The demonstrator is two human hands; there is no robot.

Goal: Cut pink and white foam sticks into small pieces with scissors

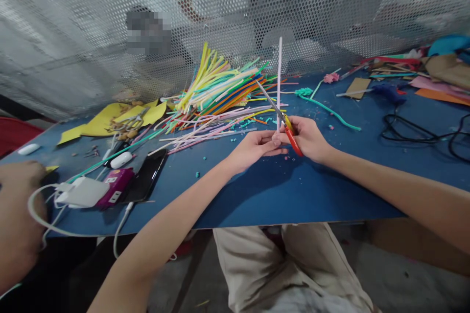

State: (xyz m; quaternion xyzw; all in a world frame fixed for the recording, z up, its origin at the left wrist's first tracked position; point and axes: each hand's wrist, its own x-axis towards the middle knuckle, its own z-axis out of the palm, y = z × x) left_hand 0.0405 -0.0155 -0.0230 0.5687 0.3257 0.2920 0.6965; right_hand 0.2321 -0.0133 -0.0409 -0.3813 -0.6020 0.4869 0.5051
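Observation:
A pale lilac pipe cleaner point(279, 66) stands nearly upright above the blue table, its lower end pinched in the fingertips of my left hand point(253, 149). My right hand point(310, 138) grips a pair of scissors point(293, 143) with red and yellow handles, its fingers close to those of my left hand. The scissor blades point up and to the left, crossing the pipe cleaner's line; whether they touch it I cannot tell. Behind my hands lies a big bundle of coloured pipe cleaners point(223, 85), with loose pink and lilac ones point(198, 134) in front of it.
Left are a black phone point(149, 176), a purple box point(117, 187), a white charger point(82, 191) and another person's arm point(20, 220). Yellow sheets point(97, 121) lie farther back. Right are a teal pipe-cleaner flower point(303, 92), a blue glue gun point(389, 93) and a black cable point(414, 132). Perforated metal point(227, 5) rises behind.

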